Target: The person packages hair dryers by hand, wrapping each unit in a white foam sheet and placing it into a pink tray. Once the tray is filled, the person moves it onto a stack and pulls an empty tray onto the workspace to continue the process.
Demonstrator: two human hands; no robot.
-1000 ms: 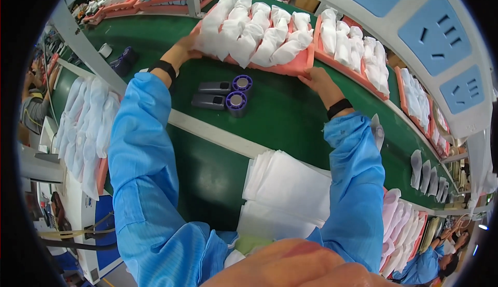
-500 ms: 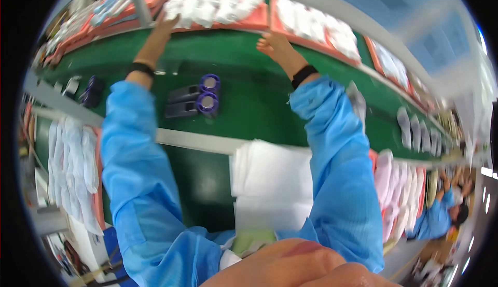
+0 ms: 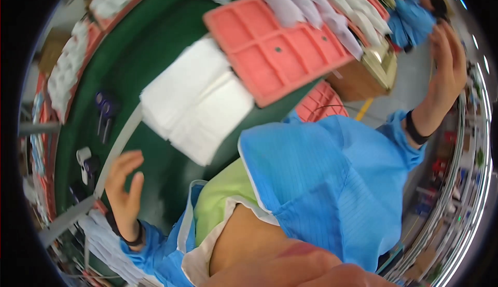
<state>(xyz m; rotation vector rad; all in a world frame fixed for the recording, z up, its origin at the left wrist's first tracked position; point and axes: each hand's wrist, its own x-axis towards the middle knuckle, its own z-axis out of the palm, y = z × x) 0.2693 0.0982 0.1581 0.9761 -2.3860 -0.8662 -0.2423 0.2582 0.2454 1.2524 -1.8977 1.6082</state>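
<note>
Currently, the left hand (image 3: 124, 198) and right hand (image 3: 447, 77) are empty, fingers extended; white sheets (image 3: 197, 98) lie between them, nearer the left.

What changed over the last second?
The left hand and right hand have let go of the pink tray of white-wrapped items, now pushed away into the far row. The left has drawn back toward the body; the right has swung out rightward. The view has turned right. Unchanged: the stack of white sheets and the dark-grey, purple-ringed devices on the green tabletop.
</note>
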